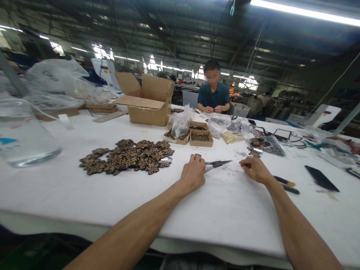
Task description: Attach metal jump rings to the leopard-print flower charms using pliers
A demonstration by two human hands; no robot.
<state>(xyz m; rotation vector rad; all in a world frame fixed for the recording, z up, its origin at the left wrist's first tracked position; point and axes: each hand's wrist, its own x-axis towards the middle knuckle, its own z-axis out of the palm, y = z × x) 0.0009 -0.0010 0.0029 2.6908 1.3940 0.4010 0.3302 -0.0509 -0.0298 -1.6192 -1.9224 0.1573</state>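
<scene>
My left hand (194, 171) is closed around the handles of needle-nose pliers (221, 163), whose long jaws point right. A small dark patterned bit (198, 155) shows at its fingertips. On the cloth by the plier tips lie scattered small metal rings (229, 171). Just right of them, my right hand (254, 169) has thumb and fingers pinched together; anything between them is too small to make out. Leopard-print flower-shaped pieces (132, 155) lie in an overlapping pile left of my left hand. A few similar patterned pieces (254, 152) lie beyond my right hand.
Small cardboard trays (201, 143) of tiny parts stand ahead, partly under plastic bags. Behind them is an open carton (149, 112). Dark-handled pliers (287, 185) and a black phone-like slab (321, 177) lie right. A large clear container (25, 135) stands left. A co-worker (214, 95) sits opposite.
</scene>
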